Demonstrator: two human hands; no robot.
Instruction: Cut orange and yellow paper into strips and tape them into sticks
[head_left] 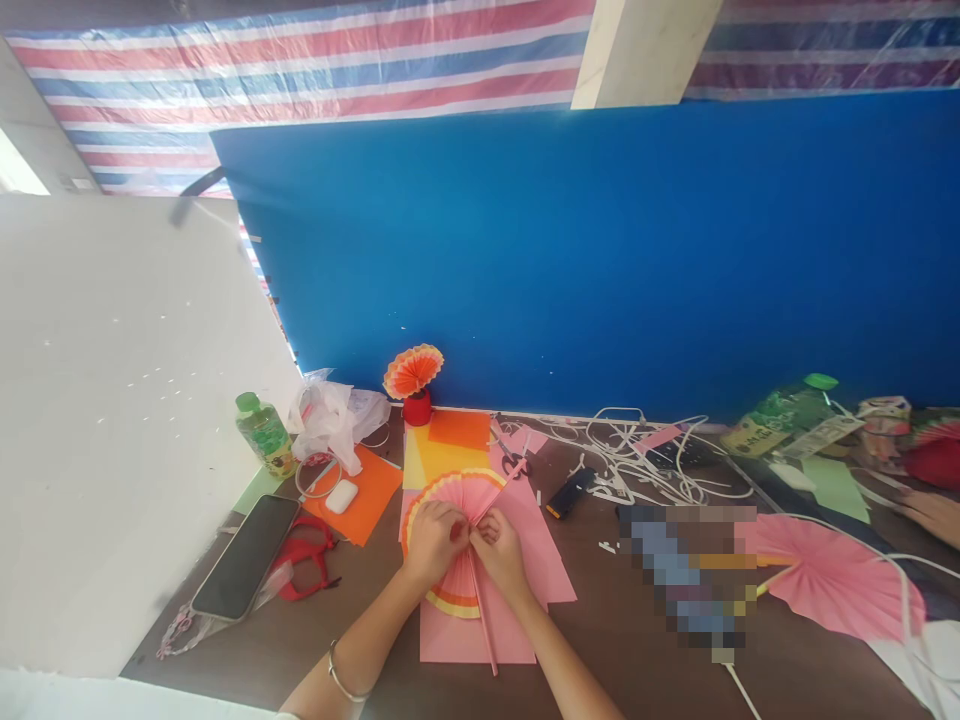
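A pleated paper fan (459, 590), pink with an orange and yellow rim, is spread out in front of me. My left hand (436, 545) is closed, its fingertips pinching near the fan's centre. My right hand (498, 552) pinches the same spot from the other side, its fingertips almost meeting the left ones. Folded pink ends of the fan stick out at the upper right and toward me. What exactly lies between the fingertips is hidden. Pink paper sheets (551, 575) lie beneath the fan, and dark-handled scissors (516, 465) rest just beyond it.
Left are a phone (247, 558), red straps (307, 560), a white earbud case (341, 497) and a green-capped bottle (264, 435). A small folded fan (414, 372) stands in a red holder behind. Tangled white cables (637, 460), another pink fan (840, 580) and a co-worker's hand (930, 512) are right.
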